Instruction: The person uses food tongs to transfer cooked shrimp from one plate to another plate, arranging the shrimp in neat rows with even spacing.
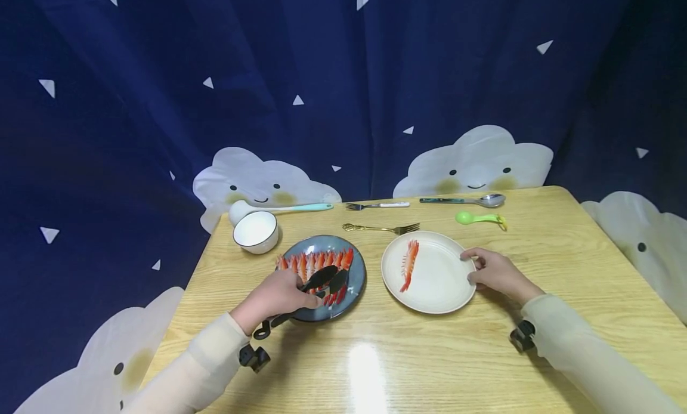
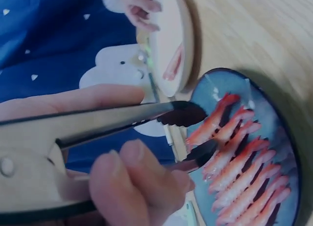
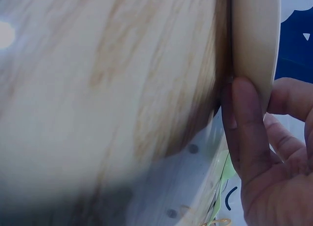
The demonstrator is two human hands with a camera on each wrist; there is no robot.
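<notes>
My left hand (image 1: 279,294) holds a pair of black tongs (image 1: 321,278) above the blue plate (image 1: 356,283), where several red-and-white shrimp (image 1: 311,262) lie side by side in a row. In the left wrist view, the tongs' two tips (image 2: 183,114) are apart and beside the nearest shrimp (image 2: 212,121); whether they touch it I cannot tell. To the right, a white plate (image 1: 445,283) bears a single shrimp (image 1: 410,265) toward its left side. The right hand (image 1: 496,274) pinches that plate's right rim, with fingers against its outer wall (image 3: 254,45) in the right wrist view.
Behind the plates lie a gold fork (image 1: 383,228), a white-handled fork (image 1: 378,205), a large spoon (image 1: 472,201) and a green spoon (image 1: 477,218). A white bowl (image 1: 256,232) stands back left, near a ladle (image 1: 284,208). A dark blue cloud-patterned curtain (image 1: 343,92) hangs behind the table.
</notes>
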